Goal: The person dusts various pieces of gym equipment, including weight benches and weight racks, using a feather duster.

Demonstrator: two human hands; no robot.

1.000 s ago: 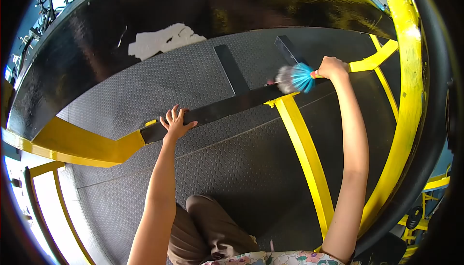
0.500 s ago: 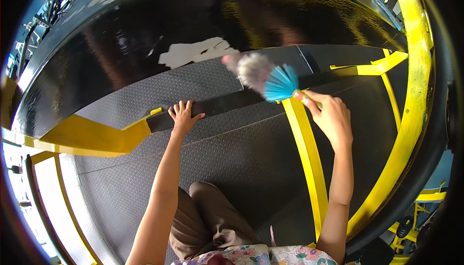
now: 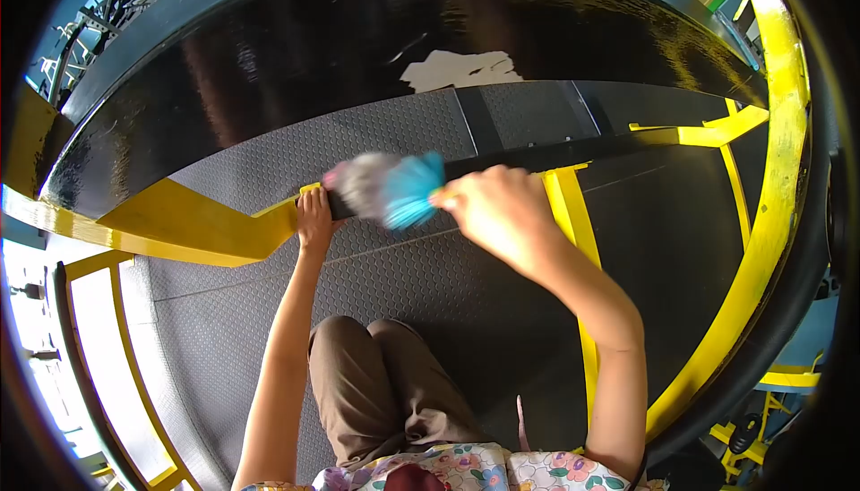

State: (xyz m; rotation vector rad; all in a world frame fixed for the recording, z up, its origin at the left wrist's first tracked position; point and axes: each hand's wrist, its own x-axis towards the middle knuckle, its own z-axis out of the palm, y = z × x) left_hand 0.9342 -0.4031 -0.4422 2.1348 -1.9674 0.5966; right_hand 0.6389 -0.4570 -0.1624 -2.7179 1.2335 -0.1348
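Note:
My right hand (image 3: 497, 213) is closed around the handle end of a duster (image 3: 415, 190), whose bristles are blue near the grip and fluffy grey with a pink tip farther out. The duster's head lies over the black crossbar (image 3: 484, 165), pointing left and slightly blurred. At the bar's left end, beside the yellow bracket (image 3: 202, 227), my left hand (image 3: 314, 220) is wrapped over the bar with fingers together. The duster's pink tip comes close to the left hand's fingers.
A glossy black panel (image 3: 313, 52) with a pale peeled patch (image 3: 461, 70) curves across the far side. A yellow post (image 3: 573, 222) runs from the crossbar toward me on the right, inside a curved yellow frame (image 3: 761, 249). Textured black matting (image 3: 242, 321) covers the floor.
My right hand has swept the duster left along the crossbar, from beside the yellow post toward my left hand. My left hand has shifted left to the bar's end.

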